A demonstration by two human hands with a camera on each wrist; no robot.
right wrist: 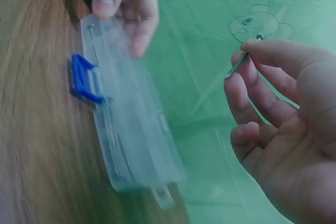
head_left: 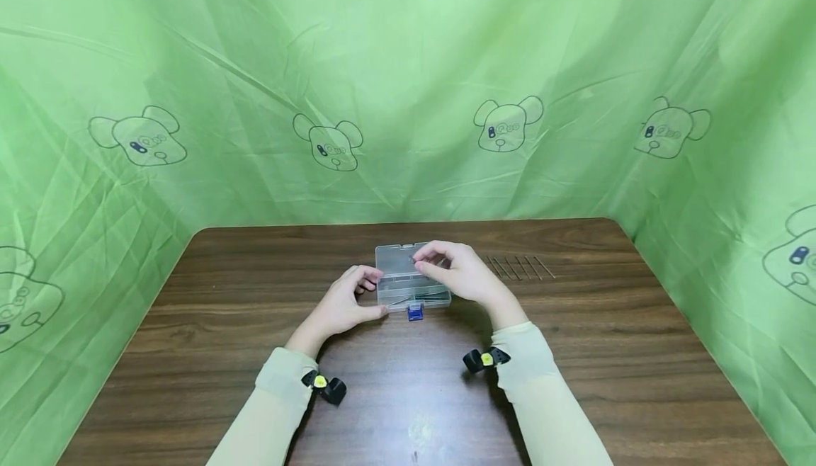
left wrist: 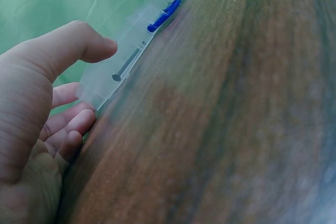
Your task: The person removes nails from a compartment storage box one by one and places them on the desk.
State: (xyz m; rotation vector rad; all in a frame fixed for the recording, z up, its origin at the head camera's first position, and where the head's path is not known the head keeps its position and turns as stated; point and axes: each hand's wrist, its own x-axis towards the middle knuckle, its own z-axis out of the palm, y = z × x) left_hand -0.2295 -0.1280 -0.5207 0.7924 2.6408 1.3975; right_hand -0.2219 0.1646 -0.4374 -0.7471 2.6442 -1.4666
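A clear plastic box (head_left: 413, 283) with compartments and a blue latch (head_left: 415, 311) lies on the table, its lid (head_left: 394, 259) folded back behind it. My left hand (head_left: 347, 301) holds the box's left end, thumb at the front corner and fingers round the side. Over the box, my right hand (head_left: 460, 271) pinches a nail (right wrist: 239, 65) between thumb and fingertips, head up and point slanting down, apart from the box. Inside the front compartment, a nail (left wrist: 126, 65) shows at the left end; thin nails (right wrist: 115, 140) lie farther right.
Several nails (head_left: 519, 268) lie in a slanted row on the wooden table (head_left: 255, 324), right of the box. Green cloth (head_left: 408, 98) with printed bear heads hangs behind the table and along both sides.
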